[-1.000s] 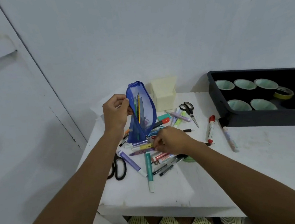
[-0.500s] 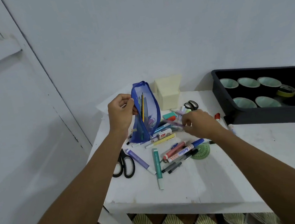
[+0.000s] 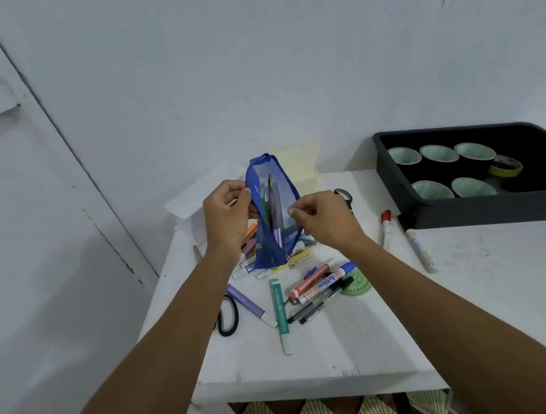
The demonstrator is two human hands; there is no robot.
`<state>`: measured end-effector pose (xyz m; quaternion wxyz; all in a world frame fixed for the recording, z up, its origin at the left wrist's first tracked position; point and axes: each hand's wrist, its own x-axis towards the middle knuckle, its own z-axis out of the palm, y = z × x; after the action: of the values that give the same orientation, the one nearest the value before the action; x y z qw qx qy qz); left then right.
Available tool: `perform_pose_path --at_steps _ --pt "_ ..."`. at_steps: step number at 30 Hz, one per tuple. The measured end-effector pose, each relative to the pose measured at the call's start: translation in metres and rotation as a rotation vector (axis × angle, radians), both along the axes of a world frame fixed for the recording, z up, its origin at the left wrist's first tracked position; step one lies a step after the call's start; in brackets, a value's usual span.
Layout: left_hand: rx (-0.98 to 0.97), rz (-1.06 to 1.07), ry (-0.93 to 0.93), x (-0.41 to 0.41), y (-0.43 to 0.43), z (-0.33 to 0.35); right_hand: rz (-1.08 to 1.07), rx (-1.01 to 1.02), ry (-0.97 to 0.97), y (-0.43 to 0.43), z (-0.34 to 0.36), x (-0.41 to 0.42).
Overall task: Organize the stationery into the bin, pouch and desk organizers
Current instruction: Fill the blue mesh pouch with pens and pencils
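A pale wall (image 3: 285, 57) fills most of what I see, with a white door (image 3: 16, 196) to my left, and below them the white surface (image 3: 327, 350) reaches toward me, scuffed and bare along its near edge. At the right, a black bin (image 3: 483, 208) sits on it, cut off by the frame edge, holding five pale green cups and a roll of yellow tape (image 3: 506, 166). In the middle I hold the blue mesh pouch (image 3: 274, 213) upright with its bottom end among the pens: the fingers (image 3: 235, 190) of my left hand (image 3: 227, 214) pinch its left edge, and my right hand (image 3: 323, 217) pinches the right edge between thumb and forefinger. Pens and a pencil stand inside, blurred through the mesh. A cream block (image 3: 304, 167) stands behind the pouch, mostly hidden. Loose on the surface lie black scissors (image 3: 226, 316) half under my left forearm, a teal marker (image 3: 281, 311), a purple marker (image 3: 248, 303), a blue-capped marker (image 3: 328, 283) and a green protractor (image 3: 358, 287). Two more markers (image 3: 386, 230) lie near the bin. Another pair of scissors (image 3: 345, 195) peeks out behind my right hand. Under the surface, patterned tiles show, cut off.
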<state>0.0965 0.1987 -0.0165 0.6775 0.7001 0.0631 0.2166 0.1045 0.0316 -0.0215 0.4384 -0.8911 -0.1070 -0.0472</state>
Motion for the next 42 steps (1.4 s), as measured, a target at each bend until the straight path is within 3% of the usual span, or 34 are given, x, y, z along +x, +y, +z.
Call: perform_pose_path --at_steps 2,7,18,35,38,42 --pt "0.002 0.009 0.009 0.001 0.005 -0.001 0.048 -0.064 -0.044 -0.016 -0.01 -0.002" --pt "0.069 0.028 0.024 -0.001 0.007 -0.006 0.495 -0.505 0.113 -0.045 -0.042 -0.015" --pt "0.072 0.003 0.009 -0.007 0.002 -0.004 0.547 -0.699 -0.057 -0.042 -0.052 -0.017" --pt "0.115 0.002 -0.011 -0.004 0.003 -0.001 0.412 -0.543 -0.018 -0.052 -0.056 -0.005" --pt "0.119 0.002 -0.016 -0.001 0.001 0.0 0.286 -0.326 -0.015 -0.059 -0.052 -0.005" --pt "0.109 0.005 -0.007 0.0 -0.001 0.002 0.044 0.191 0.088 -0.071 -0.037 -0.008"
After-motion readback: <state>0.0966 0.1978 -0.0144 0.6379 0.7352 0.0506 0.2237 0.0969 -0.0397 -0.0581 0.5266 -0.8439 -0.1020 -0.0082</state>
